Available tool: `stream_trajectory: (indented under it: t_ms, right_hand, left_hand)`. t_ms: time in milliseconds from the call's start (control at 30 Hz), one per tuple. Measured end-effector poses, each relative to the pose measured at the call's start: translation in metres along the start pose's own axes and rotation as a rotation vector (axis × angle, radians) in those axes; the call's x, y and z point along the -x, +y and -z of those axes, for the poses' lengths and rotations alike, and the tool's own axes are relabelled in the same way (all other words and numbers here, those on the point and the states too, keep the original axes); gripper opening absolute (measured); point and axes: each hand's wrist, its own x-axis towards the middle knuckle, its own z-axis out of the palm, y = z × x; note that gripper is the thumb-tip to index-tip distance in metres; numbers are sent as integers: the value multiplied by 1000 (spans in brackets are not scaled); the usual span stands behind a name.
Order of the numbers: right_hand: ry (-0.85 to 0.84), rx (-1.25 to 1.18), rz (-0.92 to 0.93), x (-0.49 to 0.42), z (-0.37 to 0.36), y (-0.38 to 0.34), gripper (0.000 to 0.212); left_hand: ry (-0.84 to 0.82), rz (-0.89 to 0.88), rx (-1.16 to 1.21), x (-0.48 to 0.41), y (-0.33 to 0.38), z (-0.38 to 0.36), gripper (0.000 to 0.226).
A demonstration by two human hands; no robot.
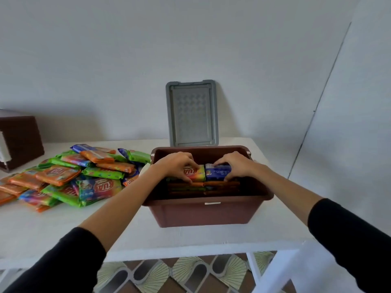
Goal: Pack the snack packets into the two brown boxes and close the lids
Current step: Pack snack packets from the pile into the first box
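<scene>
Curling over the open box, the left hand (177,163) pinched an orange-and-rainbow packet (195,173) along its top edge, fingers bent round it; the right hand (234,163), curled the same way, gripped a blue packet (218,172) at 3 o'clock of the first; the two pkts touched side by side, standing on edge atop layers already stacked inside the brown box (203,210), approx. at its middle. Pkts looked light, soft & crinkly; the foil wrap was prob. slippery and the contents likely brittle; best held by the long edges w/ thumb opposite fingers, a light squeeze only, not by the crimped ends, which would likely flop. The grey lid (191,113) leaned upright against the wall at 12 o'clock of the box, off it; stiff plastic by the look, easy to take by its rim. The loose pile of packets (69,176) lay at 9 o'clock on the white table (190,240), near the box but apart; the second brown box (19,140) stood at 10 o'clock, part cut off by the view's edge; whether its lid was on, couldn't tell.
</scene>
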Motion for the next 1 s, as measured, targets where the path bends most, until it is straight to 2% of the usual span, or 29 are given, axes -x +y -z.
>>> stream_trajectory:
  t_ms: [133,533,867,1000]
  right_hand:
    - [79,49,9,-3,-9,-5,64]
    - [144,124,14,-7,-21,-11,66]
    - [141,63,2,-7,-20,-11,61]
    - [149,-30,2,-10,-11,-12,53]
  left_hand:
    - [41,-20,-74,-1,8,-4,72]
    - [120,-3,-103,1,8,-9,67]
    - [96,101,44,1,16,-11,66]
    - [150,138,174,10,12,-1,48]
